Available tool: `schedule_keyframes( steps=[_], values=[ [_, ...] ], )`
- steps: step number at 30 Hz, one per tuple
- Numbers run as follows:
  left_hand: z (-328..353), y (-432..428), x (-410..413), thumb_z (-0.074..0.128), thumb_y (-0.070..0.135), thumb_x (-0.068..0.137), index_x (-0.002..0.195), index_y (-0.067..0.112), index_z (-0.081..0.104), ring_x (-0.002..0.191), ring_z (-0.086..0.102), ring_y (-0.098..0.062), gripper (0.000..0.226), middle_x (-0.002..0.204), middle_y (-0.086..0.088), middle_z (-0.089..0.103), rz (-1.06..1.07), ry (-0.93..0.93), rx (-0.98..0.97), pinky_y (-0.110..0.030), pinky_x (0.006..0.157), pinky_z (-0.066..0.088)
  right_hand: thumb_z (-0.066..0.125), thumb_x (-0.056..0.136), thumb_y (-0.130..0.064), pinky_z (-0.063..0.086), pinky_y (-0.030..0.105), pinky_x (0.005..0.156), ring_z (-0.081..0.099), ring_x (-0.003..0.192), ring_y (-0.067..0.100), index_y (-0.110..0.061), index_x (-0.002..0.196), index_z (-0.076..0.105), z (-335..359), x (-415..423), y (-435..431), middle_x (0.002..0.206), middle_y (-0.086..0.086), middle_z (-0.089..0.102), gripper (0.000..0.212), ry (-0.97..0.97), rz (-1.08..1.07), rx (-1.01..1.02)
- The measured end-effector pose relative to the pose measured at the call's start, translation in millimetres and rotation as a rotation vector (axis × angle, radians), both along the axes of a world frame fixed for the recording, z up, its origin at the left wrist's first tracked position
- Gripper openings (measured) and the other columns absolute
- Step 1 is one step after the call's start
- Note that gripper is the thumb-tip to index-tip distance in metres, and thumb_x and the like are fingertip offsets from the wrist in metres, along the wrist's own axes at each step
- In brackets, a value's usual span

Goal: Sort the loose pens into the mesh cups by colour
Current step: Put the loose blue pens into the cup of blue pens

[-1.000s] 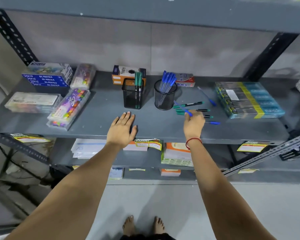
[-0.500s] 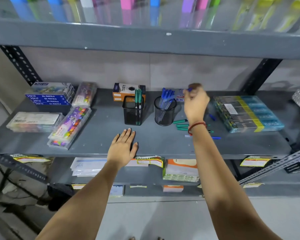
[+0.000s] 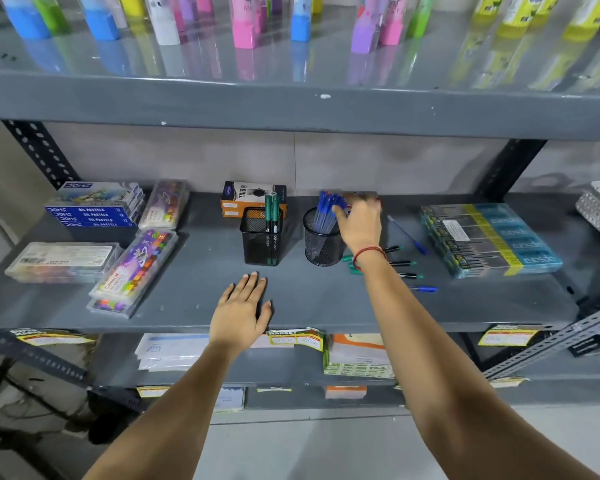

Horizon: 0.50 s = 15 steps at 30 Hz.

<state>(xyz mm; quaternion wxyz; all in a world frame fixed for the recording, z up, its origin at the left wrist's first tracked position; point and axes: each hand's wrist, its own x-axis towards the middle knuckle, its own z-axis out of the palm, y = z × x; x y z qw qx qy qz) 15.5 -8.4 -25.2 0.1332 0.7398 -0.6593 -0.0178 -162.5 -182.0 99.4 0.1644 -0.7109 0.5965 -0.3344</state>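
At frame centre, right hand (image 3: 360,223) over round mesh cup (image 3: 323,247) among blue pens (image 3: 327,211), grip blurred, cannot tell; left hand (image 3: 240,311) flat, released, on shelf (image 3: 187,289).

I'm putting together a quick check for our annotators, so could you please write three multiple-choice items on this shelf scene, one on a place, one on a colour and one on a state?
1. Where does the round mesh cup stand relative to the square mesh cup?
A. to its left
B. to its right
C. on the shelf above

2. What colour are the pens standing in the square mesh cup?
A. green
B. red
C. yellow

3. What is the left hand doing?
A. gripping a pen
B. lifting a cup
C. resting flat and open on the shelf

Key: 1 B, the round cup sits on the right beside the right hand. 2 A, the green pens rise from it. 3 C, its fingers are spread on the shelf, holding nothing.
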Motion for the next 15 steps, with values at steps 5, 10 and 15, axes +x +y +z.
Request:
schedule_keyframes(
  steps=[5, 10, 15],
  values=[
    [0.3, 0.0, -0.8, 0.018, 0.047, 0.090, 0.138, 0.012, 0.043, 0.136, 0.033, -0.024, 0.064, 0.145, -0.009, 0.041, 0.005, 0.008, -0.001, -0.041, 0.111, 0.020, 0.060, 0.088, -0.016, 0.042, 0.041, 0.097, 0.044, 0.118, 0.036, -0.003, 0.120, 0.055, -22.0, -47.1, 27.8, 0.124, 0.021, 0.054, 0.035, -0.006, -0.076, -0.021],
    [0.2, -0.8, -0.7, 0.017, 0.048, 0.089, 0.138, 0.012, 0.043, 0.136, 0.032, -0.024, 0.066, 0.146, -0.009, 0.040, -0.003, 0.014, -0.005, -0.041, 0.112, 0.019, 0.051, 0.087, -0.008, 0.042, 0.050, 0.090, 0.044, 0.113, 0.043, 0.004, 0.110, 0.057, -55.1, -112.4, 52.7, 0.115, 0.027, 0.056, 0.026, 0.194, -0.336, 0.066],
    [-0.9, -0.2, 0.3, 0.015, 0.049, 0.089, 0.139, 0.011, 0.042, 0.137, 0.030, -0.024, 0.067, 0.146, -0.010, 0.039, -0.006, 0.004, -0.005, -0.041, 0.112, 0.018, 0.045, 0.090, -0.006, 0.040, 0.051, 0.093, 0.040, 0.117, 0.044, 0.006, 0.113, 0.054, -75.7, -141.2, 68.1, 0.122, 0.030, 0.051, 0.027, 0.263, -0.349, 0.215]
  ],
)
